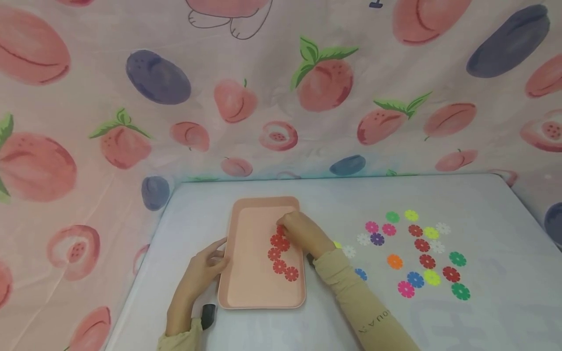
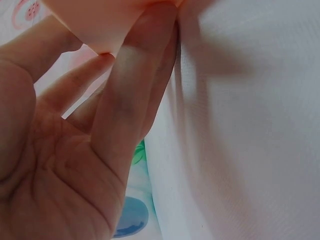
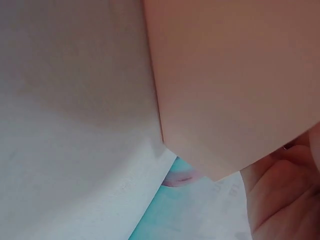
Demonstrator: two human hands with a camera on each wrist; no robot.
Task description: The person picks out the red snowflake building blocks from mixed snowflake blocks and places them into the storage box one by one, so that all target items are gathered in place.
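Note:
A pink rectangular tray [image 1: 246, 287] lies on the table in the head view. My left hand [image 1: 202, 270] holds its left side, with fingers against the outer wall and the thumb by the rim; the left wrist view shows the fingers [image 2: 132, 85] touching it from outside. My right hand [image 1: 307, 234] reaches over the tray's right side, its fingertips pinching a red notched plastic disc [image 1: 279, 230], partly hidden. Several more red discs [image 1: 279, 266] lie in a bent line in the tray's right half, below that hand. In the right wrist view the tray wall [image 3: 230, 85] covers most of the fingers.
Right of the tray, loose discs are scattered on the white-covered table [image 1: 342, 317]: green [image 1: 460, 291], orange [image 1: 394, 262], purple [image 1: 377, 239], blue, pink, yellow, white and red. Some lie near the right forearm. A fruit-print cloth [image 1: 263, 63] hangs behind the table.

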